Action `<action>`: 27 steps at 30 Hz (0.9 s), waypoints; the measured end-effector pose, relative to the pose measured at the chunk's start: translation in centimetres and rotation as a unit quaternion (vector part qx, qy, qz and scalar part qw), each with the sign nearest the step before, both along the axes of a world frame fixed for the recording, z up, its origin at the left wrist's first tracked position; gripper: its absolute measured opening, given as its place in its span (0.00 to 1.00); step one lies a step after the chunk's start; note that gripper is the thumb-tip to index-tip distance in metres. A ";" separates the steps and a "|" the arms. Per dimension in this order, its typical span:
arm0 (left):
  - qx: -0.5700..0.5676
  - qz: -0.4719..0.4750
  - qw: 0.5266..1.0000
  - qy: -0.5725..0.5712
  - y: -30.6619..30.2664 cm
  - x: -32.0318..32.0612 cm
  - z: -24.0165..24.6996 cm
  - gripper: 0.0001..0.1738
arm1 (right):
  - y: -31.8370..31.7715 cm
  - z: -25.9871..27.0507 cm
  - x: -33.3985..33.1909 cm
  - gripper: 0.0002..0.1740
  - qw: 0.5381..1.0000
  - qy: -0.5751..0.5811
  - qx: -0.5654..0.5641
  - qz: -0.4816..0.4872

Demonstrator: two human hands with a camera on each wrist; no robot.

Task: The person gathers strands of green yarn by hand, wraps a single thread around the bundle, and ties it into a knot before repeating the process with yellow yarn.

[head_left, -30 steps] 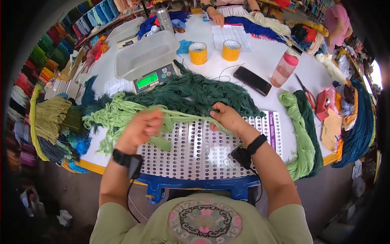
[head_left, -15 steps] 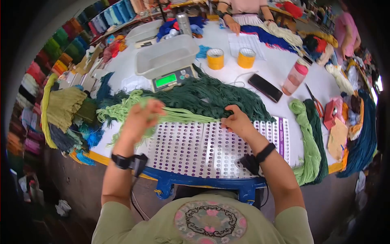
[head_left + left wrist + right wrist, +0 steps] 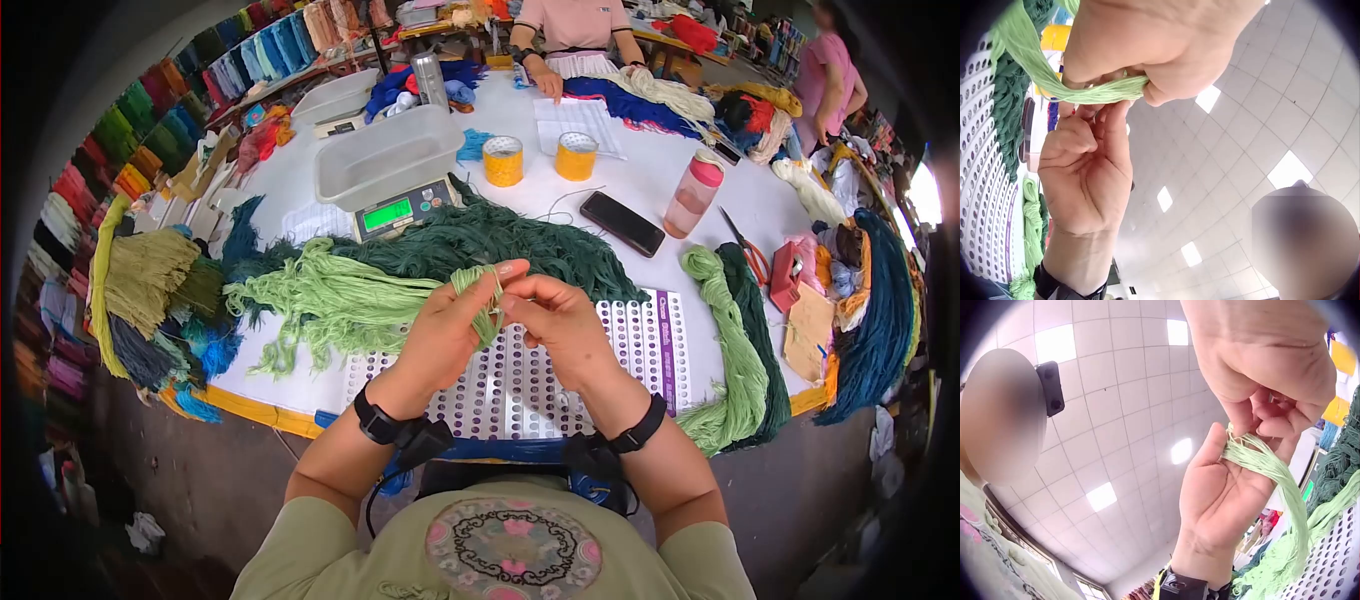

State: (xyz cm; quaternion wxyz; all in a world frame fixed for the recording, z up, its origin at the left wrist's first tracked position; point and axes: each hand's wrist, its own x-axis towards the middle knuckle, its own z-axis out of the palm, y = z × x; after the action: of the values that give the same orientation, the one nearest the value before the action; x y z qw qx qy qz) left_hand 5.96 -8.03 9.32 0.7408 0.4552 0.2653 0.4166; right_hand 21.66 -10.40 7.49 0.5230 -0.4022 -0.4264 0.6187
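Pale-green yarn (image 3: 1100,95) in the pinch of both hands (image 3: 445,338) (image 3: 568,328), bare perforated board (image 3: 635,335) toward its right edge (image 3: 682,350).

Cannot read scale display (image 3: 387,215), too small. Cannot make out blurred face (image 3: 1307,244). Cannot fully see right fingers (image 3: 1069,134) behind yarn (image 3: 1100,95).

A light-green yarn bundle (image 3: 360,290), one end splayed loosely, bends between the fingers (image 3: 547,290).
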 end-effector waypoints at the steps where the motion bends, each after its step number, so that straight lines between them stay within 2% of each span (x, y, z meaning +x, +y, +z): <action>1: 0.008 0.009 1.000 0.001 0.1 -0.2 -0.2 0.25 | 0.0 0.0 -0.1 0.06 1.000 0.012 -0.016 -0.010; 6: 0.023 0.044 0.998 0.028 0.3 -0.7 -0.7 0.20 | -0.2 0.3 -0.5 0.04 0.999 0.036 -0.024 -0.025; 8: 0.109 0.060 0.983 0.135 0.6 -0.9 -1.2 0.19 | -0.1 0.0 -0.4 0.04 0.999 0.023 -0.021 -0.021; 10: 0.090 0.069 0.989 0.093 0.6 -0.6 -1.2 0.22 | 0.1 -0.4 -0.2 0.08 0.988 0.149 -0.046 -0.004; 12: 0.069 0.078 0.993 0.050 0.6 -0.6 -1.3 0.25 | 0.0 0.0 0.1 0.08 0.987 0.152 -0.060 -0.013; 13: 0.023 0.041 0.999 -0.003 0.8 -0.9 -1.3 0.29 | 0.0 0.2 0.2 0.08 0.985 0.155 -0.073 -0.021; 14: -0.024 0.005 0.998 -0.056 1.0 -1.1 -1.2 0.32 | 0.0 0.1 0.3 0.08 0.985 0.155 -0.073 -0.021; 18: -0.035 -0.023 0.995 -0.089 0.8 -0.8 -1.3 0.38 | -0.1 0.0 0.0 0.09 0.995 0.085 -0.046 -0.006; 22: 0.035 -0.030 0.999 -0.004 0.2 -0.1 -1.7 0.36 | -0.4 0.4 -0.8 0.09 1.000 0.005 -0.021 -0.009; 27: 0.079 0.010 0.994 0.075 -0.3 0.4 -1.3 0.30 | -0.2 0.0 -0.8 0.07 0.999 0.013 -0.032 -0.019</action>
State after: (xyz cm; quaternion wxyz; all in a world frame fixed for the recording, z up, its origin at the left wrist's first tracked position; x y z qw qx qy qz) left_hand 6.37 -8.30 8.04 0.6764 0.5396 0.2912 0.4082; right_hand 20.84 -10.56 7.49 0.5275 -0.4186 -0.3916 0.6270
